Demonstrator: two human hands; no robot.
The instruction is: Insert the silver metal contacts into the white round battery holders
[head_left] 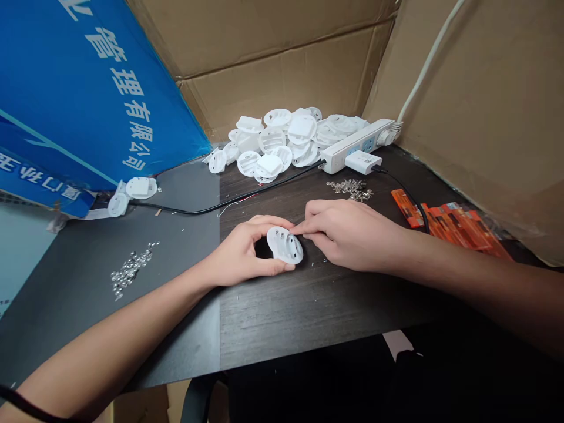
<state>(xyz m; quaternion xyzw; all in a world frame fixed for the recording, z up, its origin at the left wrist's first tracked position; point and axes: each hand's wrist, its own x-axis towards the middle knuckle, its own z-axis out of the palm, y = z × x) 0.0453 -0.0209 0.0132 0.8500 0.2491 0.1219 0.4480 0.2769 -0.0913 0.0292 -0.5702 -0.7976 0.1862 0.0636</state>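
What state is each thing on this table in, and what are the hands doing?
Left hand: gripping the round white part by its edges.
Round white part: held, tilted.
Right hand: fingertips at the part's edge.
White parts: heaped loosely.
Left metal pieces: loose, scattered.
Right metal pieces: loosely piled.
Orange packets: lying, overlapping.
Black cable: lying loosely curved.

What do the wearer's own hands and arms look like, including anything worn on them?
The left hand and right hand are gloveless, with no ring or watch visible. Both forearms are sleeveless as far as seen. A dark cord or strap crosses the left one.
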